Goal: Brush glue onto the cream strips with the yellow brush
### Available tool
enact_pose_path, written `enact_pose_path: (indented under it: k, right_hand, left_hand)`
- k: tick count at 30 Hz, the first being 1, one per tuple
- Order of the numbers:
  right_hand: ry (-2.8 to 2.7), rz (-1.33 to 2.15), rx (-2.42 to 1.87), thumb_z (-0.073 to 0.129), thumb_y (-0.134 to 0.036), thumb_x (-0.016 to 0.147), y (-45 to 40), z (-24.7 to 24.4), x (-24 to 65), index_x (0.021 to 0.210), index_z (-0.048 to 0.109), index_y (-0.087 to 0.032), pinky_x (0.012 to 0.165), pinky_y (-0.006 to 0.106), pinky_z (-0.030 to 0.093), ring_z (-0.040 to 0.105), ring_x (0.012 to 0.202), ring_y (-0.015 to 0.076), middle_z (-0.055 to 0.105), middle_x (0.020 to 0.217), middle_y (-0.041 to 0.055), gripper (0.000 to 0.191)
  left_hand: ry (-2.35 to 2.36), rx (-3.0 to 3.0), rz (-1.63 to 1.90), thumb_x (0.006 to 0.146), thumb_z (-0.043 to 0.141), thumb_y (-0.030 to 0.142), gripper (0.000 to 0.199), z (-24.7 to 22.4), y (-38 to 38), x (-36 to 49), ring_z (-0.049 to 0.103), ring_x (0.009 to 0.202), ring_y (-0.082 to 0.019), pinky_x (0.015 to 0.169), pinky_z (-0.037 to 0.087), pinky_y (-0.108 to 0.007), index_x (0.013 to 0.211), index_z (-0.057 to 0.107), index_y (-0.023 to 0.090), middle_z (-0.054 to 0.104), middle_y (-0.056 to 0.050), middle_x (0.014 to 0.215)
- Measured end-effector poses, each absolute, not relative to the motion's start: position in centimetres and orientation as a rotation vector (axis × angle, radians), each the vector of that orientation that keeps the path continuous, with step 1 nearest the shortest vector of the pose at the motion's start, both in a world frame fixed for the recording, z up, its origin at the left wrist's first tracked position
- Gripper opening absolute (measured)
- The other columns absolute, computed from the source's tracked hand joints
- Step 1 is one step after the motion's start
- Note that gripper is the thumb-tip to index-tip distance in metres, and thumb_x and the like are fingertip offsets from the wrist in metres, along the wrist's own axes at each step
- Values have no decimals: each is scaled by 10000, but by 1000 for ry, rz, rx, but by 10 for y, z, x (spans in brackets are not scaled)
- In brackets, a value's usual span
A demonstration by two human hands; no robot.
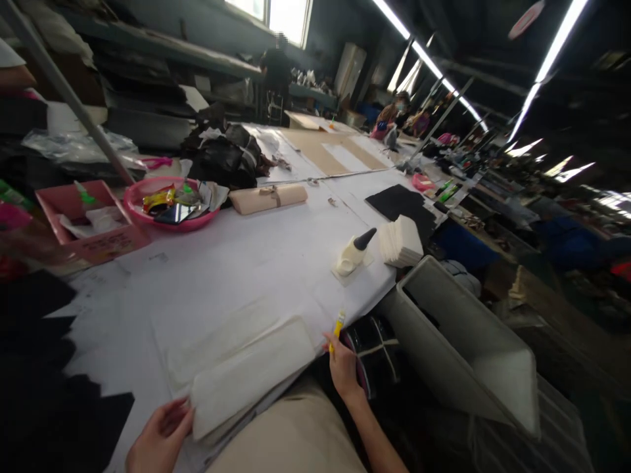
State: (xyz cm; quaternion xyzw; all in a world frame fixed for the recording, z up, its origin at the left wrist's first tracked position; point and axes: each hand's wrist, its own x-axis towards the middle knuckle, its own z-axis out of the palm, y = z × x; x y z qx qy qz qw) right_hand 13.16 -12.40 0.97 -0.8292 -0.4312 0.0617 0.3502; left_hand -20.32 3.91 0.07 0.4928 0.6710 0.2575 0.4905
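Probably light and bendable, the pale panel (251,376) between both hands suits an edge hold. The left hand's (160,435) fingertips meet its near corner; I cannot tell if they pinch. The right hand's (344,371) fingers clamp one yellow tool (338,328); beyond them stands one bottle (350,256).
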Motion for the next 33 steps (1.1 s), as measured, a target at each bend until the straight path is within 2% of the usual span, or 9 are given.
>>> enact_pose_path:
  k: [5,10,15,20,25,28,33]
  right_hand:
    - [-1150,174,-2353,449,-236,978,-115,2,120,1058,667,-186,767,262,538,731,903,201,756,997,82,238]
    - [-1172,230,-2444,493,-213,959,-114,-6,107,1070,621,-179,752,259,512,723,908,201,747,1010,85,173]
    - [-1120,283,-2552,502,-171,957,-116,-13,98,1053,602,-177,668,242,467,728,834,195,752,987,73,139]
    - [-1132,269,-2553,478,-182,962,-120,-16,97,1039,602,-175,649,249,435,716,812,197,746,956,71,147]
    - [-1119,230,-2503,403,-280,981,-121,-19,97,1011,619,-179,641,263,422,705,802,205,745,938,88,240]
    - [-1102,230,-2483,351,-343,990,-121,-22,97,1012,630,-177,629,270,416,703,787,213,748,942,99,326]
    - [-1078,250,-2453,321,-417,980,-120,-24,99,1033,642,-165,629,279,424,706,806,231,751,941,115,412]
  left_hand:
    - [1665,1183,552,512,732,567,524,-10,26,-212,723,715,-279,713,604,-409,870,688,186,746,-42,744]
    - [1702,1257,559,536,724,558,502,-13,24,-212,715,707,-262,704,590,-386,879,703,192,744,-31,737]
    - [1706,1293,526,571,712,557,464,-21,21,-215,706,702,-246,689,579,-371,855,698,190,750,-41,755]
    - [1702,1384,513,627,675,551,425,-18,16,-211,698,693,-242,686,553,-363,839,689,183,743,-52,743]
    - [1719,1577,531,738,601,518,319,-8,11,-205,683,695,-226,687,517,-329,785,668,210,733,-48,755]
    - [1692,1702,556,810,544,451,265,-3,7,-202,651,670,-190,651,479,-295,799,666,217,730,-48,821]
    - [1675,1908,598,820,532,329,167,1,-1,-199,611,663,-165,632,431,-269,808,659,221,708,-35,829]
